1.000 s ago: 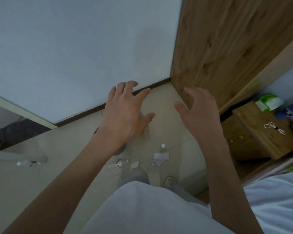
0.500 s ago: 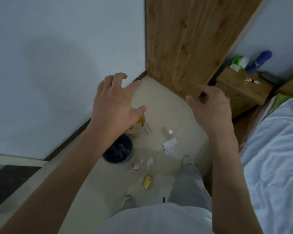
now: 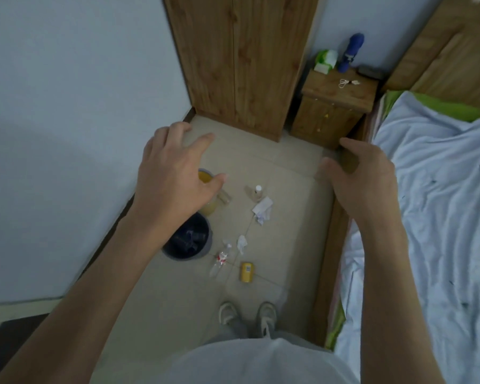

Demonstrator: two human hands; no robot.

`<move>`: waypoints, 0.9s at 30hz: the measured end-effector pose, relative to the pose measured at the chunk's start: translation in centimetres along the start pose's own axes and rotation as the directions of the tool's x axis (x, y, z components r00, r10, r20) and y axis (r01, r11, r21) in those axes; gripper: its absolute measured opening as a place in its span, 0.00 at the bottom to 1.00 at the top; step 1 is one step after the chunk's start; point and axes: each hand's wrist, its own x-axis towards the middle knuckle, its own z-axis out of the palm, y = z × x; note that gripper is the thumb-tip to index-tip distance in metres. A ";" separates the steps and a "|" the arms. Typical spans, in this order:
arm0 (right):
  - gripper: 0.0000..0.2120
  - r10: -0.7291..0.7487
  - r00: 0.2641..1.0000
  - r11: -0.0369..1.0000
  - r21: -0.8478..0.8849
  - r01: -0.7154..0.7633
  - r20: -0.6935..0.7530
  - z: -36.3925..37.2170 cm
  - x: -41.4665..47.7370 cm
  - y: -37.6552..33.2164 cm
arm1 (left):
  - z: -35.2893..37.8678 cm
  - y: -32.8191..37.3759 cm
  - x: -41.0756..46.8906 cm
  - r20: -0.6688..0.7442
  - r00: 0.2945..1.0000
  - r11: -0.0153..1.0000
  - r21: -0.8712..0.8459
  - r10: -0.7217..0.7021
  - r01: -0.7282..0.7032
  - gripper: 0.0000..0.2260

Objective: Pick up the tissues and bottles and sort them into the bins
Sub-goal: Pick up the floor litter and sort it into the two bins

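The left hand (image 3: pixel 175 176) and the right hand (image 3: pixel 363 178) are held out in the air with fingers loosely spread, holding nothing. On the floor (image 3: pixel 288 167) below the left hand stand a yellow bin (image 3: pixel 205 177) and a dark bin (image 3: pixel 189 241). Just beside the bins lie a white-capped bottle (image 3: pixel 257 191), a large tissue (image 3: pixel 262 210), a small tissue (image 3: pixel 241 242) and a red-labelled bottle (image 3: pixel 221 259).

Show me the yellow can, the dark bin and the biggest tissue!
yellow can (image 3: pixel 246 271), head view, middle of its side.
dark bin (image 3: pixel 209 243), head view, right-hand wall near the rim.
biggest tissue (image 3: pixel 262 208), head view, middle of the crumpled sheet.
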 end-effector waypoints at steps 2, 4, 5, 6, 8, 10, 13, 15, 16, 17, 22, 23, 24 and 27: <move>0.26 -0.008 1.000 1.000 0.005 0.008 -0.002 -0.5 -0.8 0.3 | -0.1 1.1 0.1 0.001 1.000 1.000 0.009 0.009 -0.009 0.33; 0.26 -0.015 1.000 1.000 0.021 0.015 -0.013 -1.0 -2.0 0.8 | 0.0 2.5 0.2 0.004 1.000 1.000 -0.003 0.031 -0.031 0.34; 0.26 -0.021 1.000 1.000 0.020 0.022 -0.017 -1.2 -2.5 1.3 | 0.2 3.3 0.5 0.004 0.999 0.999 -0.010 0.046 -0.046 0.34; 0.26 -0.030 0.999 0.999 0.012 0.030 -0.019 -1.5 -2.9 1.8 | 0.3 4.1 0.7 0.008 0.998 0.998 -0.005 0.061 -0.061 0.34; 0.26 -0.042 0.999 0.999 -0.004 0.042 -0.009 -2.3 -3.6 2.9 | 0.6 5.9 0.8 0.040 0.996 0.997 0.018 0.076 -0.076 0.35; 0.26 -0.051 0.998 0.999 0.009 0.052 -0.022 -3.3 -3.7 3.5 | 0.7 7.5 0.2 0.049 0.995 0.995 0.032 0.091 -0.092 0.35; 0.26 -0.058 0.997 0.998 0.026 0.059 -0.045 -3.8 -3.5 4.3 | 0.8 8.3 -0.8 0.033 0.994 0.994 0.038 0.103 -0.104 0.35; 0.26 -0.077 0.997 0.997 0.017 0.077 -0.030 -3.2 -3.3 4.9 | 0.9 8.1 -1.2 0.028 0.996 0.995 0.054 0.085 -0.086 0.35; 0.26 -0.081 0.997 0.997 0.015 0.081 -0.013 -2.7 -3.3 5.1 | 0.9 7.9 -1.4 0.025 0.997 0.995 0.059 0.077 -0.079 0.35; 0.27 -0.081 0.997 0.997 0.018 0.081 0.005 -2.2 -3.3 5.2 | 0.9 7.7 -1.5 0.025 0.997 0.996 0.057 0.071 -0.072 0.35; 0.30 -0.104 0.995 0.993 0.046 0.104 -0.004 -0.9 -2.4 4.5 | 1.9 6.6 -0.4 0.051 0.994 0.994 0.052 0.094 -0.097 0.35; 0.30 -0.109 0.994 0.993 0.037 0.110 -0.015 -0.5 -1.9 4.4 | 2.4 6.3 0.3 0.047 0.993 0.993 0.048 0.105 -0.107 0.35; 0.31 -0.110 0.994 0.994 0.023 0.110 -0.023 0.0 -1.3 4.5 | 3.0 6.1 1.0 0.046 0.992 0.992 0.044 0.114 -0.116 0.35; 0.31 -0.091 0.995 0.996 -0.028 0.090 -0.049 2.0 0.4 5.1 | 5.8 5.5 3.1 0.058 0.989 0.990 0.004 0.140 -0.140 0.35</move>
